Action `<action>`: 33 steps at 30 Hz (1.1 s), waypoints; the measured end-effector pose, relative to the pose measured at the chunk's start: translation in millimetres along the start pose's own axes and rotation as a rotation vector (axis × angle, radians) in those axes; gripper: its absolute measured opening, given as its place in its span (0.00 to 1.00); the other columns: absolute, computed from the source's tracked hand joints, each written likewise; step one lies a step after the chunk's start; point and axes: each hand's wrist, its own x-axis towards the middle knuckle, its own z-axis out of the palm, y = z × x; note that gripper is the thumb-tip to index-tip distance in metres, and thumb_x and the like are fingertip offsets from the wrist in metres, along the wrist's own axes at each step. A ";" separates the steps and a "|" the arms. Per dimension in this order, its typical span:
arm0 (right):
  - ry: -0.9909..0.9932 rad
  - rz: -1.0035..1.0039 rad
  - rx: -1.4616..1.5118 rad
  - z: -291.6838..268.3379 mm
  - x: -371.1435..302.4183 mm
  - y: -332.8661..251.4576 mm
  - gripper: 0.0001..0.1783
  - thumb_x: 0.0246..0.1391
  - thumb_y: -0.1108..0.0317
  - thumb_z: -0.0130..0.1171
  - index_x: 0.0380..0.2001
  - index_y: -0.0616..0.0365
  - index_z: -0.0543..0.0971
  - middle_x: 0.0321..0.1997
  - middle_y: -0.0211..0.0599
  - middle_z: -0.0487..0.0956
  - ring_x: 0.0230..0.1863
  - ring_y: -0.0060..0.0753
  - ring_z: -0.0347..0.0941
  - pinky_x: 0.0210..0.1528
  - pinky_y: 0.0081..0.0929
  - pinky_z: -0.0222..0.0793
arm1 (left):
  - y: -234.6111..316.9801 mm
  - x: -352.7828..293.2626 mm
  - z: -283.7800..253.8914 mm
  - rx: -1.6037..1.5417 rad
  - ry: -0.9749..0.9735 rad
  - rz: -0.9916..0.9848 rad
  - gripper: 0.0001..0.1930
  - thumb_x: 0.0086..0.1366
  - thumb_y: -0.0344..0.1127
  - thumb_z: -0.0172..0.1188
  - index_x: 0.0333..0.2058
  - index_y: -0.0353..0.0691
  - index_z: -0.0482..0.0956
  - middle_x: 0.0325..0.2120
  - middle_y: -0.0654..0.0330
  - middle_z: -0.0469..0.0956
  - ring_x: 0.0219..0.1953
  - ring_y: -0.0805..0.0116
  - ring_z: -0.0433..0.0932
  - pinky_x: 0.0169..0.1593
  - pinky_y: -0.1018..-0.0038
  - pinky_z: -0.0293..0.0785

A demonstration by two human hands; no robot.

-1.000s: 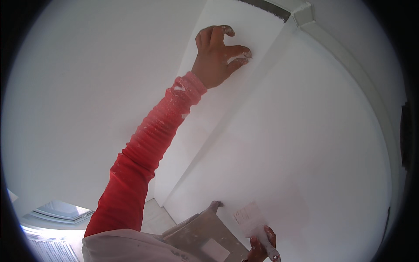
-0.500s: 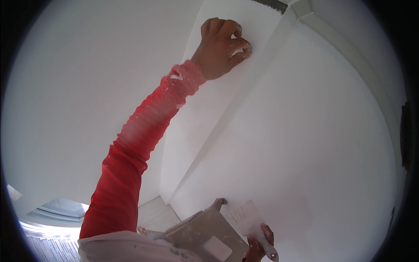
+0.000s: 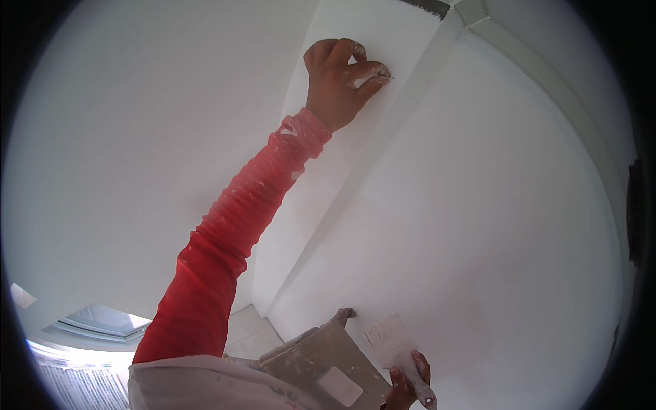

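Observation:
My left hand (image 3: 336,83), in a red sleeve dusted with white, is raised to the white wall (image 3: 369,41) near the top. Its thumb and forefinger, coated in white, are pinched together at the surface. A tiny dark spot shows at their tips; what they hold, if anything, is too small to make out. At the lower right, my right hand (image 3: 403,386) grips the handle of a flat, wide-headed tool (image 3: 393,342). This tool is smeared white and has a hole in its handle end; whether it is a brush or a scraper is unclear.
A dark, ragged-edged strip (image 3: 427,7) lies at the top, beside pale moulding (image 3: 512,44). A long inside corner runs down between white surfaces. My white-flecked, grey-brown clothing (image 3: 314,359) shows below. A bright window (image 3: 102,324) stands at the lower left, and pale flooring (image 3: 249,328) shows nearby.
My left wrist and red forearm have shifted right, and the hand has turned slightly, its knuckles lower and to the left. The pinched fingertips stay near the same place. My right hand has barely moved.

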 end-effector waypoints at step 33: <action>-0.031 -0.003 0.031 3.6 -0.5 -15.2 0.32 0.48 0.58 0.73 0.52 0.64 0.74 0.55 0.40 0.73 0.56 0.38 0.69 0.60 0.40 0.67 | 0.3 15.8 -16.7 -0.085 -0.281 0.071 0.07 0.65 0.39 0.64 0.36 0.44 0.84 0.30 0.67 0.83 0.38 0.66 0.79 0.42 0.68 0.78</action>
